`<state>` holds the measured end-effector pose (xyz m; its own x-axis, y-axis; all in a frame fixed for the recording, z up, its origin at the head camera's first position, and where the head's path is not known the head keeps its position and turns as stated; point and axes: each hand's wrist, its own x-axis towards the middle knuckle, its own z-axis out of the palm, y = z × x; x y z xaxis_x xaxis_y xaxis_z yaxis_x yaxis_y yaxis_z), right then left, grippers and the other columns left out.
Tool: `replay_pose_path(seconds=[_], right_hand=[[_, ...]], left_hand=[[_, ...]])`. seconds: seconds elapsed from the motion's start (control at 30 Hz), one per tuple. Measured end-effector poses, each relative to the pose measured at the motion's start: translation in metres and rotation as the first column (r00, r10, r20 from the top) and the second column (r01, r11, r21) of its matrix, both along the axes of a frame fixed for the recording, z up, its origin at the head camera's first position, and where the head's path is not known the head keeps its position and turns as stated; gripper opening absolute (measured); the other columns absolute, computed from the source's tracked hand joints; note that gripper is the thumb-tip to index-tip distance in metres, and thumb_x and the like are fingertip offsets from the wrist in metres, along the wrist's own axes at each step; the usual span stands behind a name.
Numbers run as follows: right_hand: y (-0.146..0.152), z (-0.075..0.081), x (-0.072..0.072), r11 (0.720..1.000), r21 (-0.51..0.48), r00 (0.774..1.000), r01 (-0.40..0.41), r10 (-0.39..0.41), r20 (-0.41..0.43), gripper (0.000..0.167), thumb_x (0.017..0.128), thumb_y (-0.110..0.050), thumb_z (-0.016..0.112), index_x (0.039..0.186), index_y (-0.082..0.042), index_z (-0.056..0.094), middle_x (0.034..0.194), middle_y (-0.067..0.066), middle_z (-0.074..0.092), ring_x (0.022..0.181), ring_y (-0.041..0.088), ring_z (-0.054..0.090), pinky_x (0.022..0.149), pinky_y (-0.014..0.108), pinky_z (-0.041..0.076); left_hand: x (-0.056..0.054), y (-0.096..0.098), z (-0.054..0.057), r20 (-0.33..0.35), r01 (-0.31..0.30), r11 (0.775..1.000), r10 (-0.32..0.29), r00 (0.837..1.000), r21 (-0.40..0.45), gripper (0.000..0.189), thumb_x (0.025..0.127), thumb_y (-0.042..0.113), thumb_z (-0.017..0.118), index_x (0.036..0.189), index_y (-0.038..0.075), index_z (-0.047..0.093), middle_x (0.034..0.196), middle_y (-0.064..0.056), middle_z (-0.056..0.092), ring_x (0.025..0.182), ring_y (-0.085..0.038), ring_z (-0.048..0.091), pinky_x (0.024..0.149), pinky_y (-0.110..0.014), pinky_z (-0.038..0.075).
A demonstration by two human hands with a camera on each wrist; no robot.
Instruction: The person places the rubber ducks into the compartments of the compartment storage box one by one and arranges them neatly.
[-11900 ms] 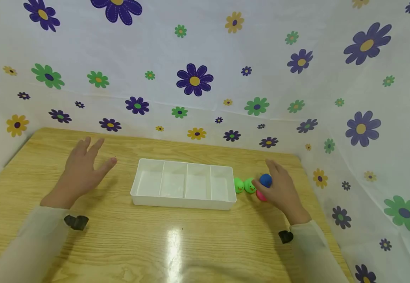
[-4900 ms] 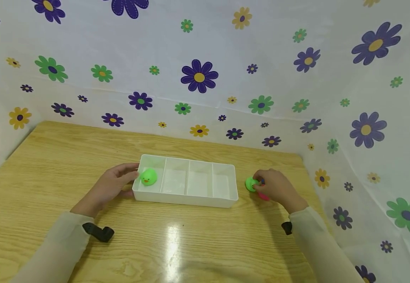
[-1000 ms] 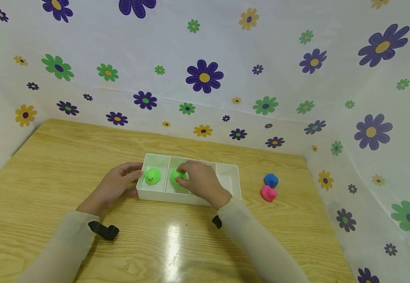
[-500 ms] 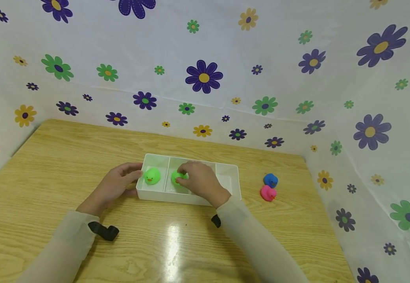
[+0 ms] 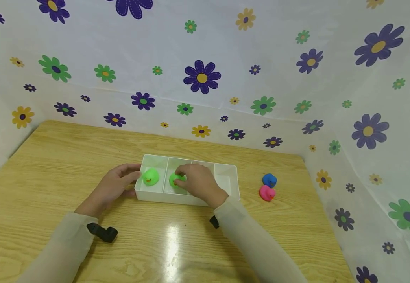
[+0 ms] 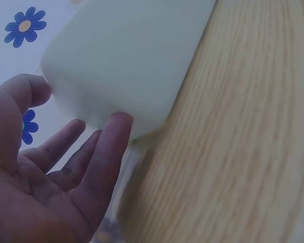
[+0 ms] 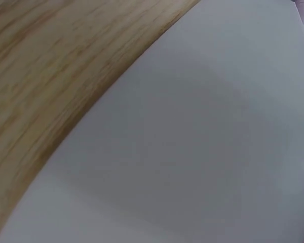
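My right hand [image 5: 200, 182] reaches into the second compartment from the left of a white tray [image 5: 187, 199], finger and thumb pinching a green rubber duck [image 5: 173, 180]. The hand covers part of that duck and most of the third compartment. In the leftmost compartment another green rubber duck [image 5: 150, 177] sits upright. My left hand [image 5: 114, 184] holds the tray's left end. In the left wrist view the left hand [image 6: 66, 157] has its fingertips against the end wall. The right wrist view is filled by the tray's front wall [image 7: 182, 131], without the fingers.
To the right of the tray, a blue rubber duck [image 5: 269, 180] and a pink rubber duck [image 5: 267, 193] stand close together on the wooden table [image 5: 127, 251]. A flower-patterned cloth [image 5: 162, 47] rises behind the table and along its sides.
Both green ducks have gone from beside the tray into its two left compartments, the second with my right hand. My left hand has come to the tray's end. The last second shows hardly any movement.
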<state>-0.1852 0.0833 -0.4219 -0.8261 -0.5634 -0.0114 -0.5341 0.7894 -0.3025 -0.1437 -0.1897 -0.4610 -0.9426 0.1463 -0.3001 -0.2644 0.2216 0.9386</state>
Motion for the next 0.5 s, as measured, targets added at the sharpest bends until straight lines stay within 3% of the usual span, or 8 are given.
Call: replay_pose_path(seconds=[0.27, 0.5], right_hand=[[0.005, 0.004, -0.001, 1.0, -0.007, 1.0, -0.01, 0.01, 0.013, 0.032, 0.098, -0.035, 0.074, 0.122, -0.014, 0.073, 0.112, -0.002, 0.075, 0.102, 0.015, 0.069, 0.081, 0.033, 0.058], [0.037, 0.016, -0.001, 0.994, -0.104, 0.998, 0.031, -0.036, -0.043, 0.038, 0.099, -0.034, 0.071, 0.132, -0.014, 0.067, 0.12, -0.001, 0.072, 0.11, 0.018, 0.069, 0.092, 0.039, 0.057]], left_hand=[[0.0, 0.0, 0.002, 0.005, -0.002, 1.0, 0.002, 1.0, -0.009, 0.061, 0.107, 0.043, 0.056, 0.157, 0.011, 0.043, 0.157, -0.015, 0.044, 0.125, -0.033, 0.056, 0.083, -0.03, 0.06], [-0.002, 0.0, 0.0, 0.004, -0.003, 1.0, 0.003, 1.0, 0.001, 0.06, 0.107, 0.041, 0.057, 0.156, 0.01, 0.044, 0.157, -0.015, 0.045, 0.123, -0.031, 0.056, 0.082, -0.031, 0.06]])
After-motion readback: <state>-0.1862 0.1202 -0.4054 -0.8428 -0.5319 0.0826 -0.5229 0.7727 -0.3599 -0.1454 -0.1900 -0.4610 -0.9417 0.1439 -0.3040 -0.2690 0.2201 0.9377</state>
